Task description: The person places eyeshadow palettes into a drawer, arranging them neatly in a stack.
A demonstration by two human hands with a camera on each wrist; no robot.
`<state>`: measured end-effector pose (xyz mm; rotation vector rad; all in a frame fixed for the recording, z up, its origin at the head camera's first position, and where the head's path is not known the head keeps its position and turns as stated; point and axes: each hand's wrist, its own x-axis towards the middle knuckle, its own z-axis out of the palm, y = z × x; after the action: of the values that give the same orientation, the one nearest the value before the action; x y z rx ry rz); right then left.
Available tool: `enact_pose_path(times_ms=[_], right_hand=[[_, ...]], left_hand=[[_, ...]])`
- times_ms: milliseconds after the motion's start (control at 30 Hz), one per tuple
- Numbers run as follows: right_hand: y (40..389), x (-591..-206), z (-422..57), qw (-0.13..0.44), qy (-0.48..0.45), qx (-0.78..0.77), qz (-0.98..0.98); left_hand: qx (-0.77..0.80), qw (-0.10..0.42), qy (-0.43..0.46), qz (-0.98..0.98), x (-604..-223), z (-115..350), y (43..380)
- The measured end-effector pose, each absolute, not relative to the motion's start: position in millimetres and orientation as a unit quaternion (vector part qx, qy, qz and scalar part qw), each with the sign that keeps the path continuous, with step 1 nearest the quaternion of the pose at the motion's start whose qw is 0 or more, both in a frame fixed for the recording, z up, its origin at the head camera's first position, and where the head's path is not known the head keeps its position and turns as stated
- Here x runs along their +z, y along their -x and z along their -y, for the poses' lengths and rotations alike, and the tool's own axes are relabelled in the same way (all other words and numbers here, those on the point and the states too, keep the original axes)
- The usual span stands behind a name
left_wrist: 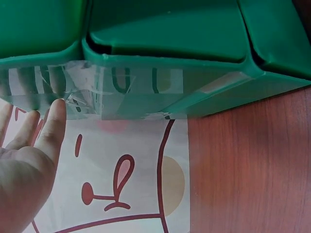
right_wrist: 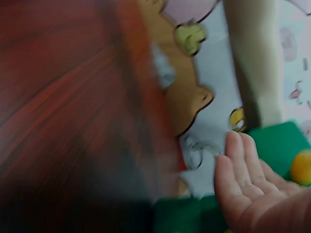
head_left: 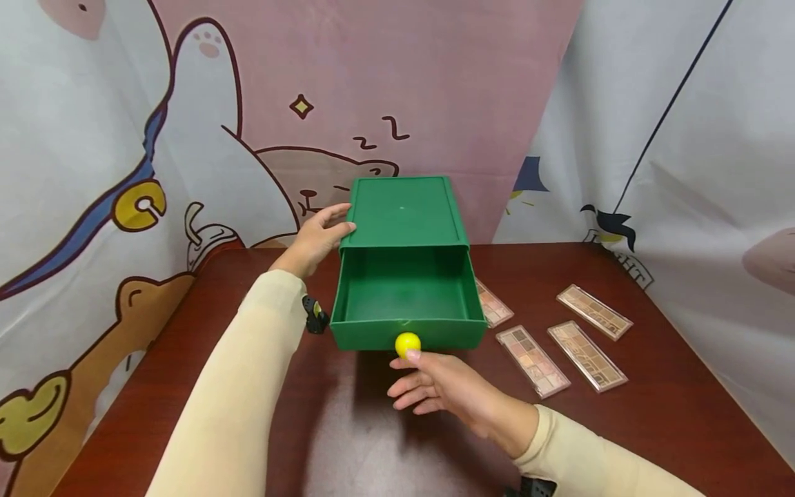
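Note:
A green drawer box point(head_left: 404, 210) stands on the table with its drawer point(head_left: 410, 293) pulled out toward me; nothing lies inside the drawer. On the drawer's front is a round yellow knob point(head_left: 407, 344). My left hand point(head_left: 319, 238) rests against the box's left side near the top, fingers extended. In the left wrist view, its fingertips point(left_wrist: 57, 109) meet the green side, which has clear tape on it. My right hand point(head_left: 450, 393) is just below the knob with loosely straight fingers, the thumb tip at the knob's lower edge; whether it touches is unclear.
Several makeup palettes lie right of the box: one point(head_left: 533, 360), a second point(head_left: 586, 355), a third point(head_left: 595, 310) farther back, and another point(head_left: 493, 304) partly hidden by the drawer. The table point(head_left: 671, 386) is reddish-brown wood. A cartoon-print curtain point(head_left: 466, 90) hangs around it.

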<state>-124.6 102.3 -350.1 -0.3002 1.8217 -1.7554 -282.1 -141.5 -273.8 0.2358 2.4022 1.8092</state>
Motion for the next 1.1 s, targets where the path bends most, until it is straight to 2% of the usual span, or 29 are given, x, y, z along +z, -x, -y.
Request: enact_pose_path(times_ms=[133,400,533,633,1100], right_hand=[[126.8,-370.5,-126.5,0.247,0.139,-0.577,-0.766],[145.5,-403.0,-194.8,0.017,0.06,-0.429,-0.901],[154.0,-415.1,-225.6,-0.049,0.049,-0.35,-0.934],[156.9,-424.1,-242.1,-0.059,0.033,-0.305,-0.95],[158.3,-437.8,-261.3,-0.007,-0.01,-0.245,-0.969]], left_hand=[[0.6,0.063,-0.077,-0.794,-274.0,141.4,282.6],[0.6,0.063,-0.077,-0.794,-278.2,142.3,286.5],[0.599,0.055,-0.079,-0.795,-291.0,146.0,298.6],[0.596,0.049,-0.081,-0.798,-296.1,146.4,303.3],[0.596,0.05,-0.084,-0.797,-296.2,147.5,303.1]])
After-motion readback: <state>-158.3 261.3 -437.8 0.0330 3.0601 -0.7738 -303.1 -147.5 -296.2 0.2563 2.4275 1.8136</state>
